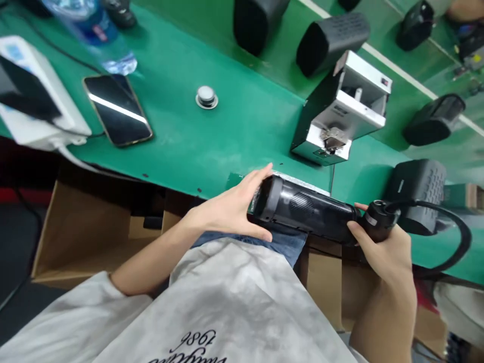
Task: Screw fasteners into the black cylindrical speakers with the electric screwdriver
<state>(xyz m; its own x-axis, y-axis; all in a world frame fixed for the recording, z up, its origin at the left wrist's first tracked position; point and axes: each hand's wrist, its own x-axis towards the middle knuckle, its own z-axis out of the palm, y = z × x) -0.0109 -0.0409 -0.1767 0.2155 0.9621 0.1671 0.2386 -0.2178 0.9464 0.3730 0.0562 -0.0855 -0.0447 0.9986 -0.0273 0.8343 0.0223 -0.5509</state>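
Observation:
A long black cylindrical housing (313, 209), with a glossy dark body and a perforated patch on its side, lies level across both hands over my lap at the bench edge. My left hand (242, 204) cups its wide end, thumb and fingers on opposite sides. At the narrow end, my right hand (383, 247) grips the housing with thumb and fingertips. The same hand also has a black corded tool (380, 220), looking like an electric screwdriver, against the palm. A thick black cord curves away from it to the right. The fingers under the housing are hidden.
A silver-and-black screw feeder (338, 116) stands beyond the housing on the green bench (181, 146). Black speaker-like units (416, 194) are spread at right and back. To the left are a phone (118, 110), a water bottle (98, 33) and a small round knob (206, 96). Cardboard boxes (91, 217) sit below.

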